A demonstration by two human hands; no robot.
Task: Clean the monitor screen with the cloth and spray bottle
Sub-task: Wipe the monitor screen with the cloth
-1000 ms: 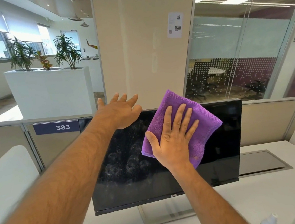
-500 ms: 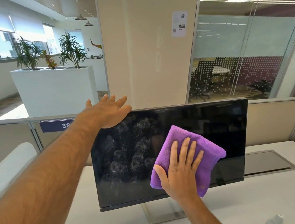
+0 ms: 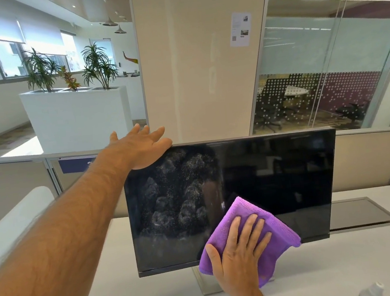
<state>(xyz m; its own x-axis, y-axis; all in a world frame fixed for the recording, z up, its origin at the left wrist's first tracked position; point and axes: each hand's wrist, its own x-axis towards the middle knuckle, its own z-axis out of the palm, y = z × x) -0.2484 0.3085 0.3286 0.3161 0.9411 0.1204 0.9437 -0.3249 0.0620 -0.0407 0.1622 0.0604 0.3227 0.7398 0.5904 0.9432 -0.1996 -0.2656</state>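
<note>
Left hand (image 3: 140, 149): fingers spread flat over the monitor's top left corner, gripping nothing, I'd guess to keep it from rocking back.
Monitor (image 3: 277, 175): upright on the white desk (image 3: 348, 264), left half of the screen speckled with spray mist, right half looks clean.
Cloth (image 3: 279, 233): purple, low on the screen and hanging past the bottom edge.
Right hand (image 3: 240, 257): open palm, fingers fanned, pressing the cloth flat for full contact.
Spray bottle (image 3: 373, 290): only its cap shows, near right corner, parked out of the way.

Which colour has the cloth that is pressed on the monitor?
Purple; the cloth shows best in the head view, under the right hand.
</note>
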